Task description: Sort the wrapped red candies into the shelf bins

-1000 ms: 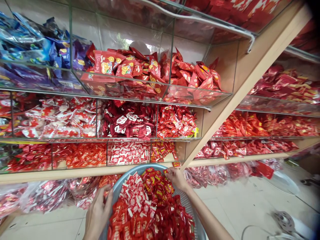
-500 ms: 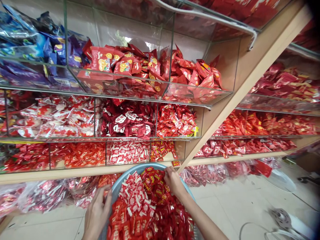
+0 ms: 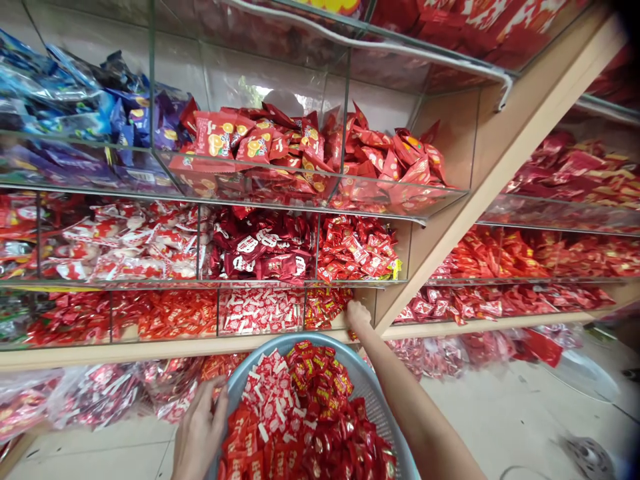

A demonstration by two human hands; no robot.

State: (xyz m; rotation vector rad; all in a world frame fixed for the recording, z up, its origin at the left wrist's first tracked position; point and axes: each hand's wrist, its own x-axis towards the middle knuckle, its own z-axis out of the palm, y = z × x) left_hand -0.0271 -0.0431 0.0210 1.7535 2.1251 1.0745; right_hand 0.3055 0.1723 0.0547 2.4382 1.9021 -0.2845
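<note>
Four kinds of sweets (image 3: 306,430) lie heaped in a blue basin (image 3: 379,403), just in front of the shelf edge (image 3: 125,355). The left hand (image 3: 200,423) rests at the basin's left rim, fingers bent; whether its grip is closed on the rim, I cannot tell. Beyond the far rim, the right hand (image 3: 359,318) reaches to the lowest row, right beside red-and-yellow packets (image 3: 326,307); its fingers are hidden, so I cannot tell whether its grip holds any. Plastic bags (image 3: 95,393) lie beneath the shelf edge.
</note>
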